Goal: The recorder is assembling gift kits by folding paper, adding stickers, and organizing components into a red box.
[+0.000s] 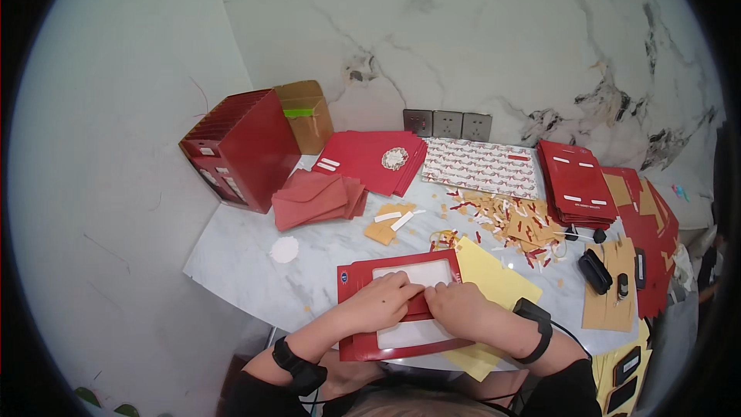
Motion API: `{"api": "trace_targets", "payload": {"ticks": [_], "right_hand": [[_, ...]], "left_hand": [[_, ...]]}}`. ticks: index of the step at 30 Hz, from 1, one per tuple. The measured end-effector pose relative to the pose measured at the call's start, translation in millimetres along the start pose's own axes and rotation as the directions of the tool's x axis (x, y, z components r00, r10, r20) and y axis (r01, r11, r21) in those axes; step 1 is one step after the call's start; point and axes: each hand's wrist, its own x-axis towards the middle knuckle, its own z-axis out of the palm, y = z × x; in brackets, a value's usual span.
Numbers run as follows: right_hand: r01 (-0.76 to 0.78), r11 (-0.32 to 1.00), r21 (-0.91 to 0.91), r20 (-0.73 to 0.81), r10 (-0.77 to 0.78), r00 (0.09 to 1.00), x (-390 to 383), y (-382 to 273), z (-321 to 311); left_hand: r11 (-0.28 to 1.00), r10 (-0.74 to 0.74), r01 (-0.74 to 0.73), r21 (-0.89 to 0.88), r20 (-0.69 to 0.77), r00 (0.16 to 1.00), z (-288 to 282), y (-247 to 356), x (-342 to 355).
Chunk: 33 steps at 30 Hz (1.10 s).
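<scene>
Nearest the camera, black sleeves (262, 390); directly beneath left hand (385, 296) and right hand (457, 307) alike, red windowed folder (357, 347) at the surface's (247, 259) near edge. Curled narrow over its crosswise strip (417, 308); whether pinching, cannot tell.

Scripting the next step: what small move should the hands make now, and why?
Probably ease the left hand and right hand slightly apart along the red strip: they nearly meet over it, between the white areas of the red folder. I can't tell whether it's loose.

A blue emblem (344, 278) is marking the red folder (359, 349); tiny print (588, 205), not legible, is running across the red stack (575, 181).
</scene>
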Motion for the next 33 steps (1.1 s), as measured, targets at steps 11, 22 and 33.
{"api": "trace_targets", "payload": {"ticks": [11, 22, 33], "right_hand": [[-0.163, 0.972, 0.171, -0.083, 0.179, 0.98, -2.4, -11.9, -38.5], [-0.153, 0.901, 0.405, -0.219, 0.259, 0.941, 14.3, 13.3, -26.9], [0.132, 0.919, 0.373, -0.345, 0.006, 0.939, 13.3, -11.6, -5.0]], "left_hand": [[0.825, -0.282, 0.226, -0.518, -0.029, 0.959, -20.8, -0.7, -3.9], [-0.205, -0.294, 0.139, -0.969, 0.196, 0.936, 10.9, 18.8, -23.6], [0.997, 0.074, -0.072, 0.015, -0.185, 0.98, -22.1, 5.7, -18.2]]}}
